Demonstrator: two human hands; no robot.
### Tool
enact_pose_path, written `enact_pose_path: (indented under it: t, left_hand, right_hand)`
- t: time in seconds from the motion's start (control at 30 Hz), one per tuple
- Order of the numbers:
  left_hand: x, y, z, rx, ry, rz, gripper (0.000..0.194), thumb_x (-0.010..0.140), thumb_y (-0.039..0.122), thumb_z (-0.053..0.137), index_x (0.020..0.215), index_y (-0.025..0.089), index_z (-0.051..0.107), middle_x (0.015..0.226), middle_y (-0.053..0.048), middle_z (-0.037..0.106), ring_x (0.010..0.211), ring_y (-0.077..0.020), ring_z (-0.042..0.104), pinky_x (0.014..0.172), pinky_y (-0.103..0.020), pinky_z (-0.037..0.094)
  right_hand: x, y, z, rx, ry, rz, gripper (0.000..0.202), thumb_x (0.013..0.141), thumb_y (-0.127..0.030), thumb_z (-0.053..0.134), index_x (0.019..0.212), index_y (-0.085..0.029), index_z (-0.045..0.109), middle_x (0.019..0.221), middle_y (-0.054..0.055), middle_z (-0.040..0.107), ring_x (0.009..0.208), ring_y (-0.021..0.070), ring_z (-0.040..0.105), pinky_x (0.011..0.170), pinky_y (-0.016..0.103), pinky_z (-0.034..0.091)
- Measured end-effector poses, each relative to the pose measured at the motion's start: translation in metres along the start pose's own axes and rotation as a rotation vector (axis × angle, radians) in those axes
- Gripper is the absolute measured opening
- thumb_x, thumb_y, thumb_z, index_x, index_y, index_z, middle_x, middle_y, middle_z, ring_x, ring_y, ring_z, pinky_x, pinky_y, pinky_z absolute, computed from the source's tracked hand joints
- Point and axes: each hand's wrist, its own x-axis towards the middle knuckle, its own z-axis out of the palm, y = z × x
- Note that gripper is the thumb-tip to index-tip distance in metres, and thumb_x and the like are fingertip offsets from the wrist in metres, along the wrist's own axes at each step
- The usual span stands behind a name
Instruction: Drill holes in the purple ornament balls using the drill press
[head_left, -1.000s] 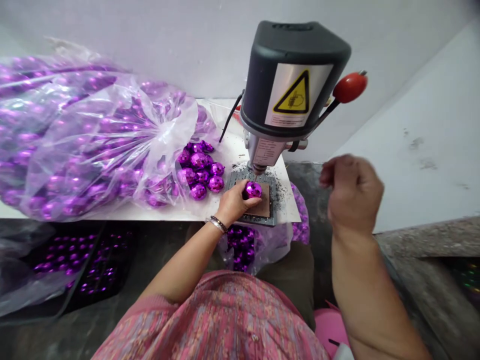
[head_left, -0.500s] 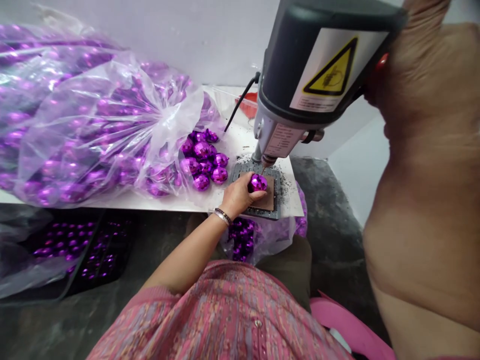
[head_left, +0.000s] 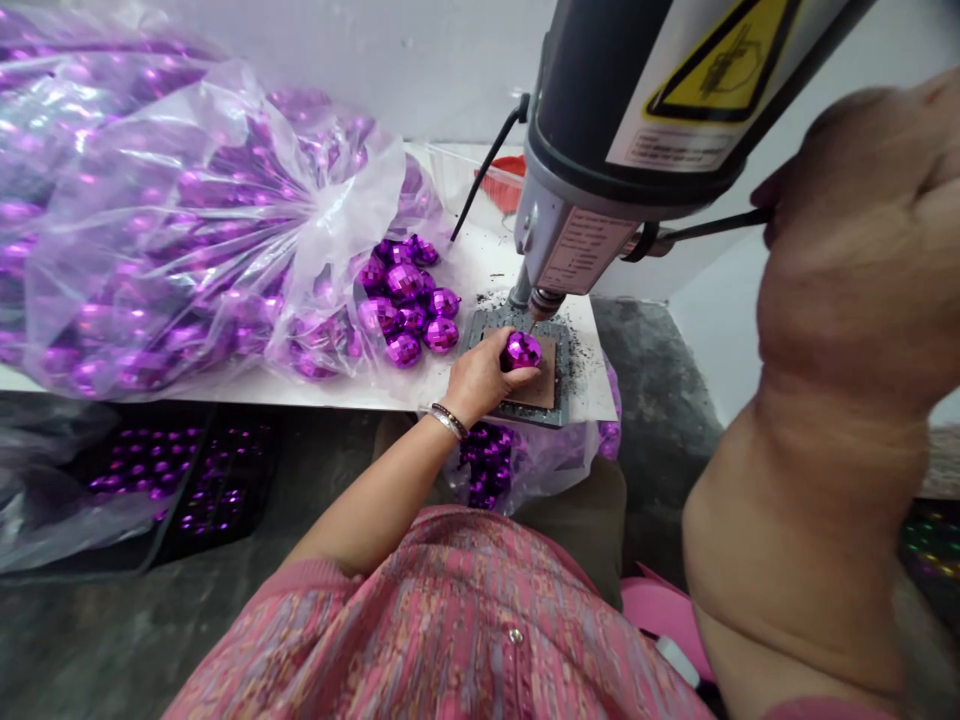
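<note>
- Over the brown board (head_left: 537,386) on the drill's base (head_left: 561,366), near the table's (head_left: 484,250) right end, sits the purple ball (head_left: 523,350); whether its underside touches the board cannot be told. Hours below are counted from this ball.
- At 8 o'clock, touching it, the left hand (head_left: 482,380) pinches it between thumb and fingers; bracelets (head_left: 448,420) circle that wrist.
- At 1 o'clock, just beside it, the bit (head_left: 533,326) points down to its upper edge; contact cannot be made out.
- Further along 1 o'clock, the drill (head_left: 607,110) looms large, a warning sign (head_left: 724,60) on its casing.
- Between 2 and 3 o'clock, the right hand (head_left: 862,230) is curled around the far end of the lever (head_left: 716,226), most of its fingers hidden.
- At 3 o'clock, dark shavings (head_left: 581,340) litter the white tabletop.
- At 10 o'clock, near the base, loose balls (head_left: 405,284) lie in a heap.
- Beyond them, between 9 and 10 o'clock, a big clear bag (head_left: 187,220) bulges with more.
- Just before 12 o'clock, a red basket (head_left: 502,185) stands behind the cord (head_left: 484,170).
- At 6 o'clock, below the table edge, hangs another bag (head_left: 559,465).
- Between 8 and 9 o'clock, low down, crates (head_left: 146,460) hold purple pieces.
</note>
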Motion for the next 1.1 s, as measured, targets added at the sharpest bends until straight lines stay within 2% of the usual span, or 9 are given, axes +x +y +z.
enact_pose_path:
  t: [0.13,0.23,0.37,0.5,0.9,1.1]
  left_hand:
    - [0.000,-0.001,0.000,0.011,-0.009,0.002,0.050,0.088,0.043,0.078,0.131,0.024,0.065,0.121,-0.005,0.077,0.110,-0.0260,0.071,0.088,-0.030,0.050]
    - [0.000,-0.001,0.000,0.008,-0.010,0.009,0.052,0.088,0.043,0.078,0.134,0.023,0.063,0.122,-0.005,0.076,0.111,-0.0265,0.071,0.088,-0.030,0.050]
    - [0.001,-0.001,0.000,0.019,-0.016,0.003,0.051,0.089,0.043,0.076,0.134,0.025,0.064,0.124,-0.005,0.076,0.112,-0.0268,0.071,0.087,-0.030,0.050]
    - [0.000,-0.001,0.000,0.019,-0.014,0.009,0.051,0.089,0.044,0.076,0.135,0.024,0.063,0.122,-0.006,0.076,0.111,-0.0270,0.071,0.086,-0.030,0.050]
    - [-0.001,-0.001,0.000,0.002,-0.010,-0.005,0.050,0.088,0.045,0.076,0.133,0.026,0.065,0.117,-0.004,0.077,0.108,-0.0259,0.071,0.084,-0.029,0.050]
    - [0.000,-0.001,0.000,-0.028,-0.013,-0.013,0.048,0.088,0.045,0.076,0.131,0.026,0.065,0.115,-0.002,0.077,0.107,-0.0245,0.071,0.086,-0.028,0.050]
  right_hand:
    - [-0.021,-0.012,-0.007,-0.063,-0.059,0.036,0.027,0.093,-0.024,0.042,0.089,-0.011,0.065,0.086,0.004,0.060,0.078,0.0032,0.045,0.079,0.026,0.034]
    - [-0.030,-0.013,-0.009,-0.028,-0.081,-0.034,0.035,0.089,-0.017,0.040,0.101,-0.011,0.072,0.098,0.003,0.069,0.081,0.0028,0.050,0.082,0.025,0.041]
    - [-0.047,-0.003,-0.004,-0.031,-0.016,-0.174,0.040,0.093,-0.015,0.037,0.102,-0.015,0.075,0.099,-0.002,0.072,0.089,0.0017,0.060,0.085,0.022,0.046]
    - [-0.060,0.008,0.004,0.029,0.056,-0.259,0.036,0.093,-0.012,0.042,0.103,-0.015,0.077,0.098,-0.001,0.074,0.088,0.0013,0.065,0.080,0.018,0.048]
    - [-0.069,0.021,0.017,0.055,0.152,-0.362,0.034,0.100,-0.019,0.041,0.108,-0.015,0.074,0.101,0.000,0.074,0.090,0.0002,0.065,0.082,0.017,0.050]
    - [-0.078,0.029,0.026,0.030,0.218,-0.381,0.039,0.103,-0.024,0.037,0.109,-0.015,0.074,0.101,0.000,0.073,0.092,0.0024,0.067,0.085,0.020,0.053]
